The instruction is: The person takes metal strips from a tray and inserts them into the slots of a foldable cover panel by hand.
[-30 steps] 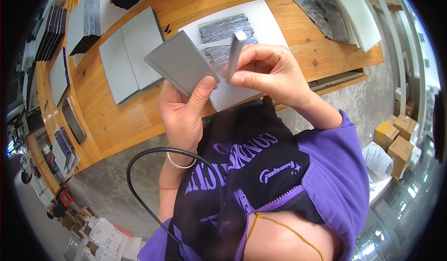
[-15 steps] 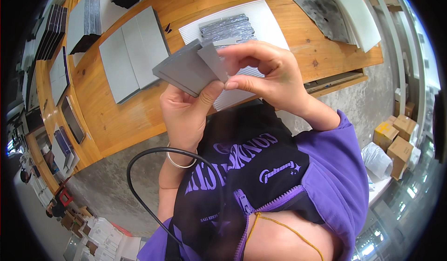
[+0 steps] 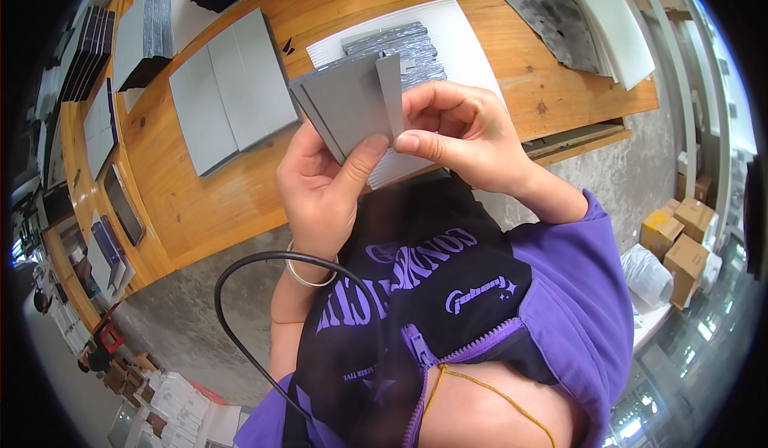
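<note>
My left hand (image 3: 320,192) grips a flat grey cardboard piece (image 3: 344,100), thumb on its face and fingers behind, above the table's near edge. Along the right side of this piece a narrow grey flap (image 3: 390,88) stands out at an angle. My right hand (image 3: 472,140) pinches the lower part of that flap between thumb and fingers; its fingertips are partly hidden. Behind the hands, a pile of shiny, film-wrapped grey pieces (image 3: 412,44) lies on a white ribbed sheet (image 3: 468,28).
Large grey boards (image 3: 232,92) lie left on the wooden table (image 3: 184,224). Farther left are stacks of grey boards (image 3: 144,40). At the back right rest a dark mottled sheet (image 3: 536,16) and white sheets (image 3: 612,32). A black cable (image 3: 220,288) loops before my left forearm.
The grey piece has turned more upright, showing more of its face, and shifted slightly right. Its flap now stands nearer vertical. Both hands keep their hold, the right slightly lower.
</note>
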Motion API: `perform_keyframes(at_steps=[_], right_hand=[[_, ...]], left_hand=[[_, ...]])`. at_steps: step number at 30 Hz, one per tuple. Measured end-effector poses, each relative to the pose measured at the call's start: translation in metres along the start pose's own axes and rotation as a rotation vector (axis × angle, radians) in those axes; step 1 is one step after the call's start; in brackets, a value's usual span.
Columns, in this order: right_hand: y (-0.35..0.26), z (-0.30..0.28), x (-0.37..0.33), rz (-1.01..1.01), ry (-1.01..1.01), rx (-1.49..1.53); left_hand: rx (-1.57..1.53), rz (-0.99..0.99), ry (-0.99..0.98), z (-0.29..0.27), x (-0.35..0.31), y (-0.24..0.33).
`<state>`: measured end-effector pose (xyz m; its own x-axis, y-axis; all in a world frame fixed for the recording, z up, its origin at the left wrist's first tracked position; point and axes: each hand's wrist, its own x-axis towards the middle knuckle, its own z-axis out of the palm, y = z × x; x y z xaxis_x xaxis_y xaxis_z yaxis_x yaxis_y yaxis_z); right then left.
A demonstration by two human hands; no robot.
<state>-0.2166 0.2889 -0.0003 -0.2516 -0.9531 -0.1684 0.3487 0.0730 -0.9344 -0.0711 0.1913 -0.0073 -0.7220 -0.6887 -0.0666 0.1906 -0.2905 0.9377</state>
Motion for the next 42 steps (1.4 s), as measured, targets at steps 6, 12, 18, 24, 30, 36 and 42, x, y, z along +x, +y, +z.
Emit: perform_keyframes(at_steps=[6, 12, 18, 24, 30, 36, 42], right_hand=[[-0.001, 0.001, -0.003, 0.018, -0.011, 0.012], [0.003, 0.001, -0.004, 0.008, -0.019, 0.086], [0.004, -0.021, 0.000, -0.215, 0.035, -0.303], [-0.021, -0.036, 0.002, -0.464, -0.032, -1.142], [-0.020, -0.039, 0.004, -0.481, -0.030, -1.428], [-0.011, -0.032, 0.007, -0.526, 0.054, -1.353], [-0.010, -0.025, 0.018, -0.571, 0.111, -1.287]], left_hand=[[0.038, 0.005, 0.041, 0.003, -0.004, 0.001], [0.056, 0.004, 0.069, 0.004, -0.006, 0.003], [0.005, 0.049, 0.149, -0.011, 0.002, 0.004], [0.019, 0.069, 0.192, -0.026, 0.004, 0.001], [0.006, 0.044, 0.173, -0.023, 0.004, 0.000], [0.035, 0.063, 0.189, -0.025, 0.006, -0.002], [0.035, 0.072, 0.200, -0.028, 0.006, -0.001]])
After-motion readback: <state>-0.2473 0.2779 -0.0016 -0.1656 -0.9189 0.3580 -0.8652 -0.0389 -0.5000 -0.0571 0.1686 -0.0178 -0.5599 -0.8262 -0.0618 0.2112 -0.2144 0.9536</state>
